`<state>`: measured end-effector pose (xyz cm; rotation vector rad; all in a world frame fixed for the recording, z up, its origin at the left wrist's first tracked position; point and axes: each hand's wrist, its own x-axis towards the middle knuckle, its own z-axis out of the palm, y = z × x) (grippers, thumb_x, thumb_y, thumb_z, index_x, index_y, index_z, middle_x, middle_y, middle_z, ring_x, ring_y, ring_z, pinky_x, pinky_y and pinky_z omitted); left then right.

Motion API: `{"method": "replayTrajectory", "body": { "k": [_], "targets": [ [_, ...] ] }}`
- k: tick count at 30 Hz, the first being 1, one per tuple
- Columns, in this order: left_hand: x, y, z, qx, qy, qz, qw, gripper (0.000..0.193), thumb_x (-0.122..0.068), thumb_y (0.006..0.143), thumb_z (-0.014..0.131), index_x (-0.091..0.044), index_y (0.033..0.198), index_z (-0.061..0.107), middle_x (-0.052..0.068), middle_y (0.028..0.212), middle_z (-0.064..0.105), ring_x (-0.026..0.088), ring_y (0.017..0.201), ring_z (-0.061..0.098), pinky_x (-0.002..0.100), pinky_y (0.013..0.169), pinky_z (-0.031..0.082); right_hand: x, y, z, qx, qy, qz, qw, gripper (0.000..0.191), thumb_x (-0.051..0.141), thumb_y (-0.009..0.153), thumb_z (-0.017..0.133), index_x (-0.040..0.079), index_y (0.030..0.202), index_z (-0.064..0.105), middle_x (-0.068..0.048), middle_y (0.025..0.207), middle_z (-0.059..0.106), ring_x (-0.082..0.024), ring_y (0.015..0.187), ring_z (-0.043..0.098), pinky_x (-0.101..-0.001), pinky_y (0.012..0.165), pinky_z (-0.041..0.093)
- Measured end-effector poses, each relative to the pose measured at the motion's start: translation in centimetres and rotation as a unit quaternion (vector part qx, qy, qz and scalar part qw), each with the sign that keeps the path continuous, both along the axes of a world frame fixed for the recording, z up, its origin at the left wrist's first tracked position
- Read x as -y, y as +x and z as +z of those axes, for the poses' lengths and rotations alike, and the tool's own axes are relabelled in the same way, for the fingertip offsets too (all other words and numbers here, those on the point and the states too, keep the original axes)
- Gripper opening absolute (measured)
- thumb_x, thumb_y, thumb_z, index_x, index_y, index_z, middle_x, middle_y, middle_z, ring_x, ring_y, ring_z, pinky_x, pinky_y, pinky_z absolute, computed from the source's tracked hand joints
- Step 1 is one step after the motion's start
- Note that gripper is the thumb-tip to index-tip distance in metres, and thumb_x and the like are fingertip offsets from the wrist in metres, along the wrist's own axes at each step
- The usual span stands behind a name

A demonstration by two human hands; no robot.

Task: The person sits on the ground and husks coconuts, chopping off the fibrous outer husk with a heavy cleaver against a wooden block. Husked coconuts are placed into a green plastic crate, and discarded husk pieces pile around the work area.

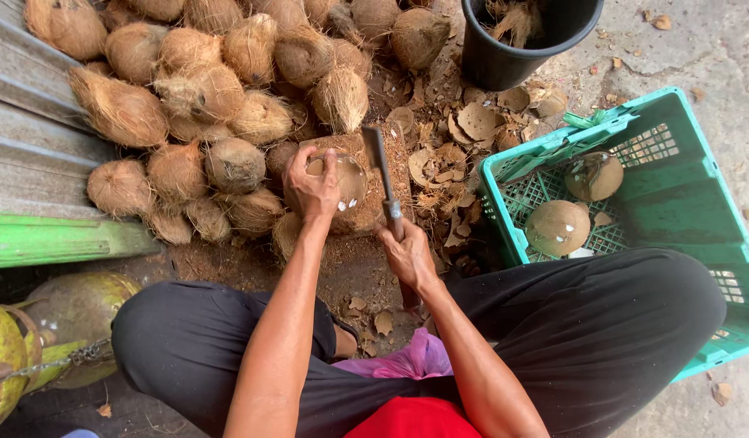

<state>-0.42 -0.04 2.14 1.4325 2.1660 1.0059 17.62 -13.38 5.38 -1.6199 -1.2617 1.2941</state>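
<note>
Here, head view: the left hand [311,188] clasps a peeled coconut [342,174] from above, pinning it on a wooden block [366,212]. The right hand [407,255] is clenched round the cleaver [381,174] handle, blade beside the nut. Judged hard, rounded, likely slick and heavy; best held over its crown. Husked coconuts [204,93] lie behind; a green crate [675,195] stands right.

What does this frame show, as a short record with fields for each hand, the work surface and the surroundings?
left hand: grips a peeled coconut on the chopping block
right hand: holds a cleaver, blade lying over the block beside the coconut
pile: husked brown coconuts heaped beyond and left of the block
crate: green plastic crate on the right with two peeled coconuts inside
bucket: black bucket at top, holding husk
ground: shell chips scattered between block and bucket
</note>
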Motion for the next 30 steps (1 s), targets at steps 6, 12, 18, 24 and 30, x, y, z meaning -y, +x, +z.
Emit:
{"method": "replayTrajectory", "body": {
  "k": [6, 12, 18, 24, 30],
  "targets": [
    [0.3, 0.5, -0.5, 0.009, 0.011, 0.032, 0.999, 0.039, -0.051, 0.090, 0.070, -0.016, 0.108, 0.067, 0.010, 0.119, 0.067, 0.029, 0.109, 0.062, 0.049, 0.092, 0.049, -0.6, -0.7, -0.9, -0.089, -0.110, -0.058, 0.988, 0.027, 0.032, 0.098, 0.057, 0.010, 0.085, 0.065, 0.004, 0.066, 0.057, -0.012, 0.054, 0.047, -0.0359, 0.048, 0.044],
    [-0.3, 0.6, -0.9, 0.057, 0.106, 0.012, 0.993, 0.030, -0.042, 0.091, 0.076, -0.015, 0.103, 0.068, 0.008, 0.116, 0.071, 0.027, 0.112, 0.065, 0.048, 0.101, 0.050, -1.0, -0.6, -1.7, 0.070, 0.038, -0.021, 0.997, 0.031, 0.029, 0.093, 0.076, 0.000, 0.083, 0.070, -0.002, 0.064, 0.058, -0.011, 0.058, 0.053, -0.0335, 0.055, 0.047],
    [0.6, 0.4, -1.4, 0.120, 0.073, 0.002, 0.990, 0.033, -0.044, 0.093, 0.071, -0.014, 0.105, 0.066, 0.010, 0.118, 0.064, 0.026, 0.113, 0.061, 0.050, 0.100, 0.050, -0.5, -1.3, -3.3, -0.012, -0.116, -0.067, 0.991, 0.040, 0.041, 0.100, 0.062, 0.009, 0.075, 0.063, 0.000, 0.059, 0.053, -0.015, 0.048, 0.043, -0.0377, 0.043, 0.040],
    [0.1, 1.0, -0.6, 0.077, 0.099, 0.018, 0.992, 0.038, -0.048, 0.094, 0.069, -0.013, 0.108, 0.068, 0.012, 0.124, 0.064, 0.028, 0.116, 0.058, 0.053, 0.099, 0.046, -1.8, 0.0, -5.0, 0.036, -0.142, 0.043, 0.988, 0.040, 0.043, 0.103, 0.057, 0.013, 0.077, 0.052, 0.001, 0.057, 0.045, -0.013, 0.044, 0.041, -0.0355, 0.040, 0.040],
    [1.8, 0.8, 1.8, 0.079, -0.112, 0.074, 0.988, 0.080, -0.062, 0.074, 0.075, -0.015, 0.132, 0.047, 0.016, 0.137, 0.052, 0.029, 0.118, 0.059, 0.051, 0.094, 0.055, -1.5, 0.3, -5.0, -0.033, -0.233, 0.036, 0.971, 0.033, 0.034, 0.098, 0.067, 0.011, 0.080, 0.052, 0.002, 0.056, 0.048, -0.013, 0.043, 0.044, -0.0340, 0.039, 0.038]
  ]
}}
